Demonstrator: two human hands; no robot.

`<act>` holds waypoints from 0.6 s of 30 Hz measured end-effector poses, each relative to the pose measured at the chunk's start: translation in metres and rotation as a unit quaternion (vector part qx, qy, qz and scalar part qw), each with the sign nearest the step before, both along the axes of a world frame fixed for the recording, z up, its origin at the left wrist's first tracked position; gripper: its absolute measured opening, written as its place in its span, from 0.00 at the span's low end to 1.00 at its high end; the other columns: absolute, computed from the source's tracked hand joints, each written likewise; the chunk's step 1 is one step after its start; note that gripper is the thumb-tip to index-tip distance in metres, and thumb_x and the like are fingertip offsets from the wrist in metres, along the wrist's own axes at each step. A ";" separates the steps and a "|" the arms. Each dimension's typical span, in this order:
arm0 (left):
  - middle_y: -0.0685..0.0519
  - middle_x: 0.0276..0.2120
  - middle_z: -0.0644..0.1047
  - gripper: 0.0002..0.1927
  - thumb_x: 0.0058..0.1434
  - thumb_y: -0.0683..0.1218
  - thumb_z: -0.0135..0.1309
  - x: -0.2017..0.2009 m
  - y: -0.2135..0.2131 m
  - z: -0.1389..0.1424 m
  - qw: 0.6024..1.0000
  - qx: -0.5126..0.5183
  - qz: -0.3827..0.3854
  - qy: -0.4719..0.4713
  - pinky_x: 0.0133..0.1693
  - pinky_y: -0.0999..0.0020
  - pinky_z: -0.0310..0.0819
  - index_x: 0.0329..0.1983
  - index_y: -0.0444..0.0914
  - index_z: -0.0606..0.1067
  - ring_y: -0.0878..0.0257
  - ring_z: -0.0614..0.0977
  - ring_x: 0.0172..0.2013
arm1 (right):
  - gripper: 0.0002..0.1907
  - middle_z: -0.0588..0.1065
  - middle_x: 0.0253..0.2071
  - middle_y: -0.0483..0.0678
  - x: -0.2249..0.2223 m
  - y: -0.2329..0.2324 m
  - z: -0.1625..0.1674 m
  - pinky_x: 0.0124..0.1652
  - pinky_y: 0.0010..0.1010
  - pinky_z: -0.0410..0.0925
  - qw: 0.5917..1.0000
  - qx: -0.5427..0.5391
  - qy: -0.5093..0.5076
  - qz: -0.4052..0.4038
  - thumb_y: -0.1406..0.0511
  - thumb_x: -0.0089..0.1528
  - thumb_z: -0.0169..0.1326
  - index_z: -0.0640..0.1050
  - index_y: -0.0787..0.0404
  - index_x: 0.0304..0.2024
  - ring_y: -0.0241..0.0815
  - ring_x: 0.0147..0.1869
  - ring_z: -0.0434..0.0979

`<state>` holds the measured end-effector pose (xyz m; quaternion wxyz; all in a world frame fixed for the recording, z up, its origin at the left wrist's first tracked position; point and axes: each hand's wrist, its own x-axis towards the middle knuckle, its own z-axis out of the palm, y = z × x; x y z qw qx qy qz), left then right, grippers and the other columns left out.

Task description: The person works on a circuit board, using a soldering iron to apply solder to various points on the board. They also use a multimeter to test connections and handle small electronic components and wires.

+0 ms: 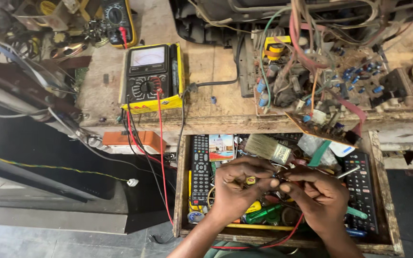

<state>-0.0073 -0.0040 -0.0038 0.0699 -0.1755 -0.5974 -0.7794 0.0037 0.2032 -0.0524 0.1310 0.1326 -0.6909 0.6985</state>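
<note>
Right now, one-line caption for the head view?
Both hands, left and right, pinch a small part over an open drawer below a yellow meter.

I'm in an electronics repair workshop: my worn wooden bench (216, 71) carries a yellow-cased meter (152, 76) with red and black leads, a bare circuit board (321, 79) tangled in wires, and an open drawer (377, 157) crammed with remote controls (200, 167) and tools.

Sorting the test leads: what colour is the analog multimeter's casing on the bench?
Yellow casing with black face, analog multimeter, head view.
</note>
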 end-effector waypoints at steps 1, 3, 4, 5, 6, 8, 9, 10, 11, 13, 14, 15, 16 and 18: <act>0.45 0.44 0.83 0.06 0.60 0.34 0.67 0.000 -0.001 0.000 1.000 -0.006 0.000 0.000 0.48 0.70 0.82 0.37 0.34 0.81 0.62 0.85 0.46 | 0.12 0.82 0.40 0.54 0.000 -0.001 0.001 0.37 0.21 0.73 1.000 -0.002 -0.002 0.011 0.76 0.60 0.61 0.80 0.72 0.47 0.32 0.41 0.81; 0.46 0.43 0.83 0.06 0.59 0.35 0.68 -0.001 -0.001 0.001 1.000 -0.027 0.007 -0.002 0.46 0.71 0.82 0.36 0.34 0.82 0.62 0.86 0.45 | 0.12 0.82 0.40 0.55 0.000 -0.002 0.002 0.38 0.21 0.75 1.000 0.007 -0.006 0.009 0.77 0.60 0.61 0.79 0.72 0.46 0.33 0.41 0.83; 0.46 0.42 0.84 0.05 0.58 0.35 0.68 -0.001 -0.001 0.001 0.999 -0.037 0.011 -0.003 0.45 0.71 0.82 0.35 0.34 0.82 0.63 0.86 0.44 | 0.11 0.82 0.40 0.55 0.000 -0.002 0.003 0.39 0.22 0.75 1.000 0.011 -0.007 0.008 0.77 0.59 0.61 0.79 0.73 0.45 0.34 0.42 0.83; 0.46 0.42 0.84 0.05 0.58 0.35 0.68 -0.001 -0.002 0.002 0.999 -0.048 0.012 -0.005 0.45 0.71 0.82 0.35 0.34 0.82 0.63 0.86 0.43 | 0.11 0.82 0.40 0.55 0.000 -0.003 0.003 0.39 0.22 0.76 1.000 0.013 -0.012 0.007 0.77 0.59 0.61 0.79 0.73 0.45 0.35 0.41 0.83; 0.46 0.41 0.84 0.05 0.58 0.35 0.68 -0.001 -0.003 0.003 0.998 -0.058 0.012 -0.006 0.44 0.71 0.82 0.35 0.34 0.82 0.63 0.86 0.43 | 0.11 0.83 0.40 0.55 0.000 -0.003 0.004 0.39 0.22 0.76 1.000 0.015 -0.016 0.005 0.77 0.59 0.61 0.79 0.73 0.45 0.35 0.41 0.84; 0.47 0.41 0.84 0.05 0.57 0.36 0.68 -0.002 -0.004 0.005 0.998 -0.065 0.009 -0.002 0.45 0.71 0.82 0.35 0.34 0.82 0.63 0.86 0.42 | 0.11 0.83 0.40 0.55 0.000 -0.003 0.004 0.39 0.23 0.76 1.000 0.009 -0.025 0.013 0.77 0.59 0.60 0.80 0.73 0.45 0.36 0.41 0.84; 0.47 0.41 0.84 0.06 0.57 0.36 0.68 -0.003 -0.005 0.006 0.998 -0.061 0.005 0.004 0.45 0.71 0.82 0.35 0.34 0.82 0.63 0.86 0.43 | 0.11 0.83 0.40 0.56 0.000 -0.002 0.004 0.40 0.24 0.77 0.999 0.002 -0.030 0.022 0.77 0.59 0.60 0.80 0.73 0.45 0.36 0.41 0.85; 0.47 0.41 0.84 0.06 0.56 0.36 0.68 -0.004 -0.005 0.007 0.998 -0.057 0.002 0.011 0.46 0.70 0.82 0.36 0.34 0.82 0.63 0.86 0.43 | 0.11 0.83 0.40 0.56 0.000 -0.002 0.003 0.41 0.24 0.77 0.999 -0.005 -0.034 0.032 0.77 0.59 0.60 0.80 0.74 0.45 0.37 0.41 0.85; 0.47 0.41 0.84 0.06 0.56 0.36 0.68 -0.003 -0.006 0.007 0.997 -0.071 0.003 0.012 0.46 0.70 0.82 0.36 0.34 0.82 0.63 0.86 0.43 | 0.11 0.83 0.40 0.56 -0.001 -0.001 0.003 0.42 0.24 0.77 0.999 -0.003 -0.033 0.037 0.77 0.60 0.60 0.80 0.74 0.45 0.37 0.41 0.85; 0.47 0.41 0.84 0.06 0.57 0.35 0.68 -0.003 -0.007 0.009 0.995 -0.097 0.008 0.013 0.46 0.70 0.82 0.36 0.34 0.83 0.63 0.86 0.42 | 0.10 0.83 0.40 0.55 -0.001 -0.001 0.002 0.42 0.25 0.77 0.998 0.000 -0.030 0.048 0.77 0.60 0.60 0.80 0.74 0.45 0.37 0.42 0.85; 0.47 0.41 0.84 0.05 0.57 0.36 0.68 -0.003 -0.007 0.010 0.995 -0.101 0.009 0.018 0.46 0.70 0.82 0.35 0.35 0.82 0.62 0.86 0.42 | 0.11 0.83 0.40 0.55 -0.001 0.000 0.002 0.43 0.25 0.77 0.998 -0.006 -0.033 0.048 0.76 0.60 0.60 0.80 0.74 0.45 0.37 0.43 0.84; 0.47 0.40 0.84 0.05 0.57 0.36 0.68 -0.003 -0.007 0.010 0.994 -0.106 0.010 0.024 0.46 0.70 0.82 0.35 0.35 0.82 0.62 0.86 0.42 | 0.11 0.82 0.41 0.55 -0.001 0.000 0.002 0.45 0.25 0.77 0.998 -0.012 -0.036 0.047 0.76 0.60 0.61 0.79 0.74 0.46 0.37 0.43 0.83; 0.48 0.40 0.84 0.05 0.57 0.36 0.67 -0.002 -0.006 0.010 0.993 -0.110 0.011 0.029 0.46 0.69 0.82 0.34 0.35 0.81 0.62 0.87 0.42 | 0.12 0.82 0.41 0.54 -0.001 0.000 0.001 0.46 0.25 0.77 0.998 -0.019 -0.039 0.046 0.76 0.60 0.61 0.79 0.73 0.46 0.36 0.44 0.83; 0.48 0.41 0.84 0.05 0.59 0.36 0.67 -0.001 -0.006 0.010 0.993 -0.109 0.011 0.036 0.47 0.69 0.83 0.34 0.35 0.81 0.62 0.87 0.43 | 0.12 0.82 0.38 0.54 -0.001 0.001 0.000 0.41 0.25 0.75 0.997 0.015 -0.067 0.018 0.75 0.58 0.63 0.81 0.73 0.45 0.36 0.40 0.81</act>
